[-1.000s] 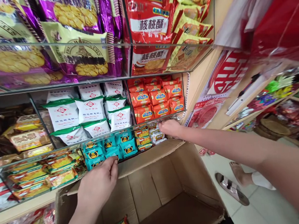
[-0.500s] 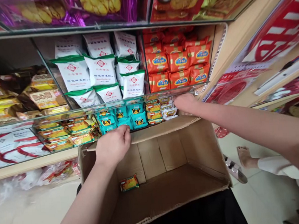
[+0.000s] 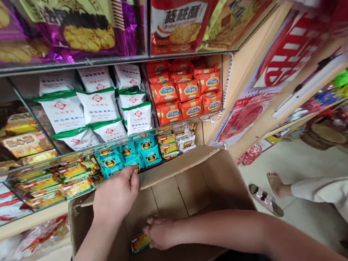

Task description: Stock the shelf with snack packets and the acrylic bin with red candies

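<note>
My left hand (image 3: 115, 193) is closed over the far flap of a cardboard box (image 3: 177, 167), its fingers curled round the edge. Inside the box, my right hand (image 3: 162, 232) is at a small orange and green snack packet (image 3: 140, 242). Its fingers bend round the packet's right end, somewhat blurred, and cover part of it. The packet lies low towards the left of the box. Just beyond my left hand, teal snack packets (image 3: 130, 153) sit in a clear shelf bin, beside yellow snack packets (image 3: 167, 143) and white-wrapped ones (image 3: 185, 137).
White and green bags (image 3: 98, 109) and red packets (image 3: 178, 93) fill the bins above. Big purple snack bags (image 3: 81, 28) stand behind a clear front higher up. A person's leg (image 3: 324, 194) and a sandal (image 3: 265, 199) are on the floor at right.
My right hand has come down from the shelf bins into the box, to the snack packet. My left hand stays on the flap. The view has shifted, showing more of the upper shelf.
</note>
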The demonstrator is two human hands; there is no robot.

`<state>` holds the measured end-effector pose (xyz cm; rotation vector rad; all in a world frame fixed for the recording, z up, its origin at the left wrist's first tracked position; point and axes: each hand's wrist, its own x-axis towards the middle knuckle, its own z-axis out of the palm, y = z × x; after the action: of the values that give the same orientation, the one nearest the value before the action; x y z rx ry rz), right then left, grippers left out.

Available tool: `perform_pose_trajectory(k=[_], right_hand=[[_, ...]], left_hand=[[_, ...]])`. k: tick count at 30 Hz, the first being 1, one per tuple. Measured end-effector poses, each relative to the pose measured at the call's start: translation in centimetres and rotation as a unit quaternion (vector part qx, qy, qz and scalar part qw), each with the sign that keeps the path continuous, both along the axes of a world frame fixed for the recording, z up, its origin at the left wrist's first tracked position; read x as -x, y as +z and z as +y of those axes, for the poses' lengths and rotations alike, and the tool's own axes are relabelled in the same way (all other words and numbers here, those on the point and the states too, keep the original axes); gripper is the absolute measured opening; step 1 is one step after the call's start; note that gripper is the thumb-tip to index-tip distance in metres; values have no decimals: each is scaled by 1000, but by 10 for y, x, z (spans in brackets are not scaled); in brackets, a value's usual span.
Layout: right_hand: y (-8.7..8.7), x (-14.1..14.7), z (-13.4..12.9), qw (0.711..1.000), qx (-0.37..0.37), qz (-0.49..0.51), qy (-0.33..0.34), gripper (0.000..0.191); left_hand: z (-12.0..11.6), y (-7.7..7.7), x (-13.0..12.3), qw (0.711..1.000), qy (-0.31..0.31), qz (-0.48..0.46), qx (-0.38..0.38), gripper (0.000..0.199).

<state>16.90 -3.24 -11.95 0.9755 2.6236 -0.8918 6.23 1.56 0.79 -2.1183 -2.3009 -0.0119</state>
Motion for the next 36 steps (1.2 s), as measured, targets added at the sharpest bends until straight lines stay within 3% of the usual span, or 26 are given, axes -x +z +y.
perform_pose_trajectory(k=[3,6,10,12,14,16,18,19,22,24,27,29,31,36], right_hand=[[-40,28,-2,996,-20,-91,-7,42],[-51,35,-3,995,-22,-95,8,36],[-32,16,4,996,27,-88,-7,47],[-10,-5,6,997,70,-37,-13,41],[19,-34,6,992,98,80,-31,34],[53,-66,7,965,153,189,-97,34],[87,-96,12,914,250,268,-173,35],[103,-111,18,892,264,302,-208,35],[140,-143,46,860,180,379,-289,35],[152,-153,71,822,152,414,-361,30],[153,-151,110,715,239,425,-501,15],[147,-141,131,666,295,407,-551,16],[138,-130,149,653,297,392,-576,19],[119,-105,185,659,226,384,-606,15]], left_hand=[[-1,3,-1,1000,5,9,20,41],[-1,5,-2,1000,7,4,27,43],[0,8,-2,999,1,0,34,44],[1,8,-2,999,-1,1,37,44],[1,9,-2,999,-3,-1,41,44],[2,9,-2,999,-1,-4,43,45],[3,9,-2,999,7,-5,50,46],[3,9,-2,998,10,-7,54,47],[4,10,-2,997,11,-19,68,47],[4,11,-2,997,11,-22,72,48],[3,12,-4,997,15,-22,75,49],[2,13,-5,996,16,-22,79,50],[2,13,-6,996,18,-21,83,51],[1,11,-6,996,19,-11,84,50]])
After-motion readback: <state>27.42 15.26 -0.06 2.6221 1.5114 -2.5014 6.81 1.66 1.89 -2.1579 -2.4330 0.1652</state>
